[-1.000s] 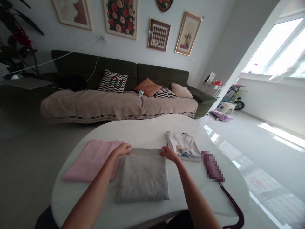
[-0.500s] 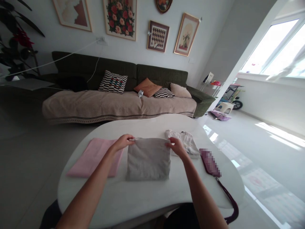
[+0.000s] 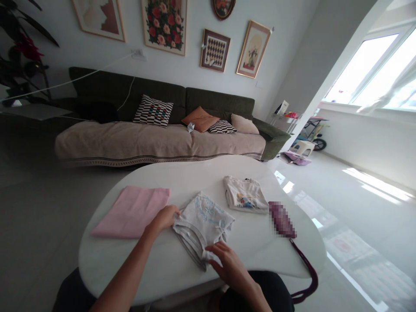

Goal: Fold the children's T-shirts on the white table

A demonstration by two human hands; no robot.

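Note:
A light grey folded shirt [image 3: 209, 219] with pale blue lettering lies turned at an angle on the white table [image 3: 136, 268]. Its ribbed neckline faces the lower left. My left hand [image 3: 166, 217] is closed on the shirt's left corner, with the fingertips partly hidden. At the near end, my right hand [image 3: 227, 262] pinches a bit of the cloth between thumb and fingers. Left of the shirt lies a flat pink folded cloth [image 3: 130, 212], close to my left hand. A white folded T-shirt [image 3: 246, 195] with a colourful print rests to the upper right.
On the table's right side lies a dark red phone-shaped item [image 3: 282, 220], blurred out, with a dark strap [image 3: 307, 264] hanging over the edge. A green sofa [image 3: 130, 91] with cushions stands behind the table. My knees are under the near edge.
The grey shirt, held up by its top edge with both hands before, now lies rotated with its printed side showing. My right hand has moved down toward me; the left slightly lower.

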